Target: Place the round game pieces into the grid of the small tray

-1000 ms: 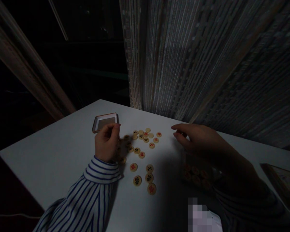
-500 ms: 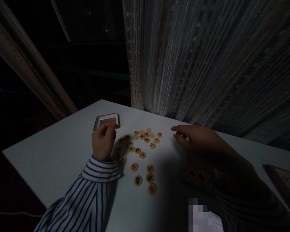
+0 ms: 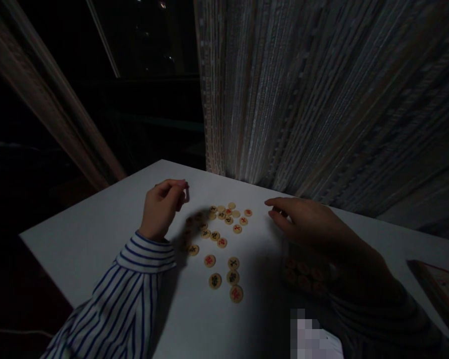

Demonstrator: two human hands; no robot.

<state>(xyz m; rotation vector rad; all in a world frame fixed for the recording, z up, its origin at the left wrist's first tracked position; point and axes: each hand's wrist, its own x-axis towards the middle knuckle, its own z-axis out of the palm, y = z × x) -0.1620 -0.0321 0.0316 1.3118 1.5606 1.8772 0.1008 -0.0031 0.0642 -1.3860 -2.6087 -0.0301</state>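
Left hand raised above the tabletop, fingers pressed together against the thumb in a pinch; at the fingertips a thin dark-edged item shows nearly edge-on, identity not resolved at this view. Right hand hovers at the far side of the tabletop, palm down, index and middle fingers extended and loosely curved, nothing visibly held; it does not touch the pieces. Round wooden xiangqi pieces, marked with red or black characters, lie flat in a loose group between the two hands. Group's long axis runs from a tight cluster at the far edge toward the person, ending in a short column of three pieces. Nearest piece to the right hand lies just left of its fingertips; pieces on the left side of the group sit just right of the left hand and fall in its shadow, their marks unreadable. A shadowed tray holding further round pieces lies beneath the right forearm, its contents dim. Blue-and-white striped sleeve covers the left forearm. A patterned flat box sits at the right edge, and a long striped curtain hangs behind the tabletop.
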